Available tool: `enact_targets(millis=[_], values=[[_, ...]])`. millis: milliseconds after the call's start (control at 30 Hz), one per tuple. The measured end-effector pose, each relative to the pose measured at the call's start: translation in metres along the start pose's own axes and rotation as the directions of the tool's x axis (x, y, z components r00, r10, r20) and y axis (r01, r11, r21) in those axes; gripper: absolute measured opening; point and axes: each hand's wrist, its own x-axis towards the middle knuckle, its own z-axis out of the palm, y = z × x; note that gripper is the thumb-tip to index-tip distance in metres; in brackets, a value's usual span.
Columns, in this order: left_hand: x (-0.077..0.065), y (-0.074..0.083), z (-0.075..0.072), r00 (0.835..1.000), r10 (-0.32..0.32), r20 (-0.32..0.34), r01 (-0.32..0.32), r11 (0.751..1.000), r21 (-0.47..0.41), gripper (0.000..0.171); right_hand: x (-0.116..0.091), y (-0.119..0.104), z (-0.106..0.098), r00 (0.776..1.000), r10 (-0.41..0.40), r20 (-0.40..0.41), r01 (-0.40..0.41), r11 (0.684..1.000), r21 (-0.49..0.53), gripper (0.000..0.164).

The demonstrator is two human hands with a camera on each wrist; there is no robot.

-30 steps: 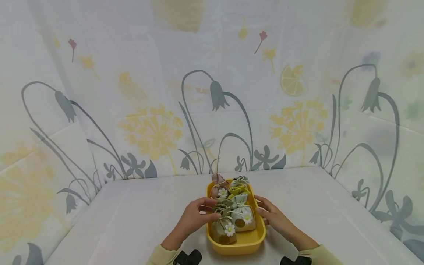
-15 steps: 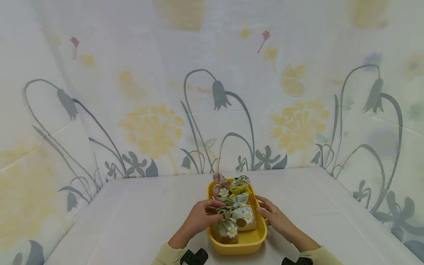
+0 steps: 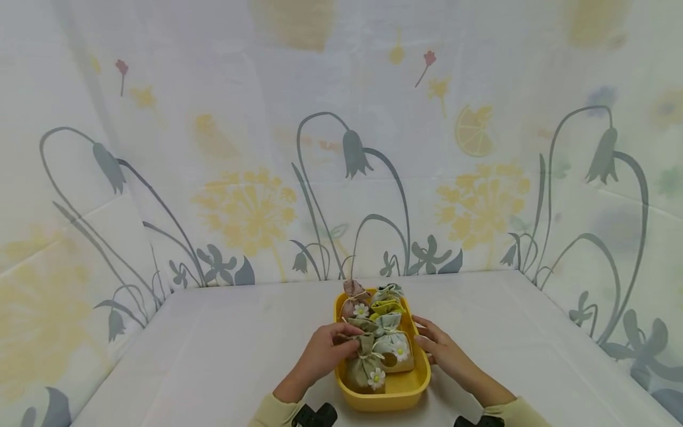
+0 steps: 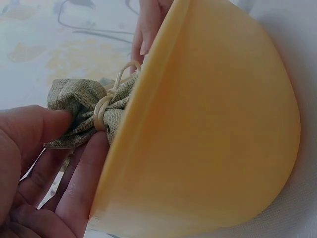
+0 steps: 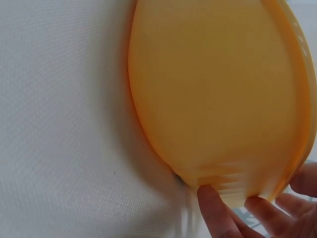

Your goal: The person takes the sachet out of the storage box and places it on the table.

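Note:
My left hand pinches the gathered neck of a green drawstring pouch in the near left of a yellow plastic basket. In the left wrist view, thumb and fingers close on the pouch's cloth beside its cream cord. A white flower decorates its front. The right hand rests at the basket's right side, relaxed fingertips touching the outer wall and the thumb near the rim, as the right wrist view shows. Beside the green pouch sits a pale blue and beige pouch with a white flower.
Further back in the basket stand a pinkish-brown pouch and a yellow-green pouch, with pale grey-green cloth behind. The basket stands on a white-covered table. A flower-printed curtain rises behind it.
The left hand has shifted slightly right and pinched the green pouch's neck, which now stands more upright and shows its tie. The right hand stays at the basket's side.

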Motion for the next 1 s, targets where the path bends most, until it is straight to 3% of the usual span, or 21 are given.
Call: enact_targets(millis=[167, 500, 700, 1000], values=[[-0.008, 0.021, -0.002, 0.999, 0.022, -0.024, -0.022, 1.000, -0.011, 0.015, 0.000, -0.001, 0.001, 1.000, 0.015, -0.020, -0.015, 1.000, -0.005, 0.056], [0.003, 0.000, -0.004, 0.998, 0.050, -0.041, -0.050, 0.999, -0.001, 0.017, 0.000, 0.000, 0.000, 1.000, 0.010, -0.016, -0.010, 1.000, -0.014, 0.056], [0.001, 0.010, -0.009, 0.990, 0.099, -0.096, -0.099, 0.995, 0.008, 0.017, 0.000, -0.001, 0.000, 1.000, 0.004, -0.013, -0.005, 1.000, -0.019, 0.056], [0.000, 0.024, -0.014, 0.966, 0.190, -0.176, -0.182, 0.982, 0.059, 0.015, 0.000, -0.001, 0.001, 1.000, 0.013, -0.016, -0.014, 0.999, -0.033, 0.057]])
